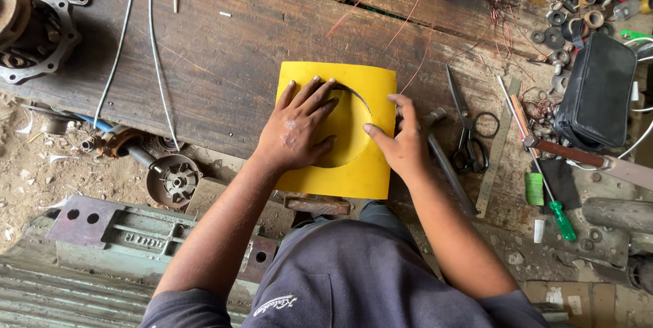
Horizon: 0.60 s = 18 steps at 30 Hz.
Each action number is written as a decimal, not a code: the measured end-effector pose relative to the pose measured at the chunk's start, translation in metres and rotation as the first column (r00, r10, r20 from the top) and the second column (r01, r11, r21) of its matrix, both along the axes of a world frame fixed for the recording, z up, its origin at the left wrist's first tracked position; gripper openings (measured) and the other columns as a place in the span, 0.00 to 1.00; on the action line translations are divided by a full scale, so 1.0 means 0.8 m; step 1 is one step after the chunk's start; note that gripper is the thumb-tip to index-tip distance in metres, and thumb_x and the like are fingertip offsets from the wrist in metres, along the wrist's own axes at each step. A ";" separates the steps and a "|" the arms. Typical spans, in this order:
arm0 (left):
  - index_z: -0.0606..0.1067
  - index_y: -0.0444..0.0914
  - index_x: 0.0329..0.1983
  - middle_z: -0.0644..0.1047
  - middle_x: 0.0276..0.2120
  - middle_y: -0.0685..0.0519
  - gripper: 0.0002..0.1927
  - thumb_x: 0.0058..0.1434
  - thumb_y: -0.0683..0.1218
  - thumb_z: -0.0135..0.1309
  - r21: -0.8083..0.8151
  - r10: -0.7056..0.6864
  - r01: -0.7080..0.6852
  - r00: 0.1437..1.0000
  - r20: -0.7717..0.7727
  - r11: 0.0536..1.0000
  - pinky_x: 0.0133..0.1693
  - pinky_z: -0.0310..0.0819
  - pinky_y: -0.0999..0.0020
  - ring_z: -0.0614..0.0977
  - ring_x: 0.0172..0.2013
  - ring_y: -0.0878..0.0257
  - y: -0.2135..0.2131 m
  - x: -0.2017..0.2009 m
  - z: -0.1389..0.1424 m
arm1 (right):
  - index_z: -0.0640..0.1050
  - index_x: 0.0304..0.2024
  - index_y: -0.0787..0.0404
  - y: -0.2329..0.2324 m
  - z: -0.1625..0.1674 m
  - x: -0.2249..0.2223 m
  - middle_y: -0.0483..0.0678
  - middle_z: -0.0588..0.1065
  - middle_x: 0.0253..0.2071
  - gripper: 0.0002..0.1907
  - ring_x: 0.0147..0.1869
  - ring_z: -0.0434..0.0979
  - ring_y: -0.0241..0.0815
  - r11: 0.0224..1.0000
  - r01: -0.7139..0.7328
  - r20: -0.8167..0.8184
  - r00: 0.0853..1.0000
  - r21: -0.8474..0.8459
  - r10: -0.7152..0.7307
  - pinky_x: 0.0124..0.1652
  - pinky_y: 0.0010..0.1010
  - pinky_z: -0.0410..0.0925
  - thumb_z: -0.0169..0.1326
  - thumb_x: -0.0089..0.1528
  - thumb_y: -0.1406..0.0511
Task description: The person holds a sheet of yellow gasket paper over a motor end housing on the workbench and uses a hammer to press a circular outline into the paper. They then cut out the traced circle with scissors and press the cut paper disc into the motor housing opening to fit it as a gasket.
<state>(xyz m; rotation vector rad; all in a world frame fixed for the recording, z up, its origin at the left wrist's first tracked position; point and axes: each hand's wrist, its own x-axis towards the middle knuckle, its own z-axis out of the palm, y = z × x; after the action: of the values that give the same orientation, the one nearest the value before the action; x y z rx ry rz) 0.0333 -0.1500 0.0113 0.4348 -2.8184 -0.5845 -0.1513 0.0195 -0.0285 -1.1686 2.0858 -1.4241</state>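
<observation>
A square yellow sheet (371, 83) lies on the dark wooden bench (224, 69) with a round cut-out disc (348, 130) in its middle, partly lifted along the cut edge. My left hand (298, 127) rests flat on the sheet's left side, fingers spread onto the disc. My right hand (403, 143) touches the disc's right edge with thumb and fingertips at the sheet's right border.
Scissors (468, 134), a hammer (442, 158), a steel ruler (500, 144) and a green-handled screwdriver (561, 219) lie right of the sheet. A black pouch (598, 93), washers and copper wire sit further right. A motor housing (30, 25) is at far left, metal parts below the bench.
</observation>
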 end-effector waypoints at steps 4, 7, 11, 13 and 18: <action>0.72 0.37 0.64 0.60 0.73 0.47 0.38 0.51 0.57 0.63 -0.008 -0.005 0.005 1.000 -0.007 1.000 0.69 0.47 0.42 0.59 0.72 0.48 0.000 0.001 -0.002 | 0.70 0.61 0.59 -0.001 0.004 0.005 0.53 0.74 0.50 0.31 0.53 0.76 0.47 0.999 0.026 -0.082 0.996 0.030 -0.023 0.51 0.36 0.71 0.68 0.58 0.65; 0.72 0.37 0.64 0.60 0.73 0.47 0.37 0.52 0.57 0.63 -0.008 -0.005 0.005 1.000 -0.006 1.000 0.69 0.47 0.42 0.58 0.72 0.48 0.000 0.002 -0.003 | 0.73 0.59 0.61 0.001 0.003 0.005 0.56 0.73 0.53 0.30 0.59 0.73 0.54 0.997 0.060 -0.322 0.946 0.052 -0.040 0.57 0.43 0.67 0.69 0.57 0.67; 0.72 0.37 0.64 0.60 0.73 0.47 0.37 0.52 0.57 0.62 -0.005 0.001 -0.001 1.000 -0.006 1.000 0.70 0.47 0.42 0.58 0.73 0.48 0.000 0.003 -0.004 | 0.75 0.57 0.60 0.005 0.001 0.006 0.55 0.72 0.51 0.28 0.58 0.73 0.54 0.996 0.068 -0.317 0.947 0.059 -0.046 0.57 0.43 0.67 0.69 0.56 0.67; 0.72 0.37 0.65 0.60 0.73 0.47 0.38 0.52 0.57 0.62 -0.001 0.003 -0.003 1.000 -0.006 1.000 0.70 0.47 0.42 0.59 0.72 0.48 0.001 0.003 -0.005 | 0.75 0.57 0.60 0.006 0.000 0.006 0.55 0.72 0.51 0.27 0.57 0.72 0.53 0.997 0.062 -0.337 0.940 0.051 -0.042 0.57 0.42 0.66 0.69 0.56 0.67; 0.72 0.37 0.65 0.60 0.73 0.47 0.38 0.52 0.57 0.62 -0.017 0.017 -0.017 1.000 -0.007 1.000 0.70 0.46 0.43 0.59 0.73 0.49 0.003 0.006 -0.006 | 0.77 0.57 0.59 0.008 -0.003 0.008 0.53 0.69 0.50 0.26 0.56 0.71 0.50 0.995 0.060 -0.347 0.937 0.083 -0.028 0.56 0.39 0.67 0.69 0.57 0.67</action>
<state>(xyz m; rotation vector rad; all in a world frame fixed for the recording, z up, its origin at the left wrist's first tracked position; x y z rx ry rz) 0.0382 -0.1479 0.0063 0.4527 -2.8076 -0.5573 -0.1446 0.0263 -0.0307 -1.4281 2.3969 -1.1928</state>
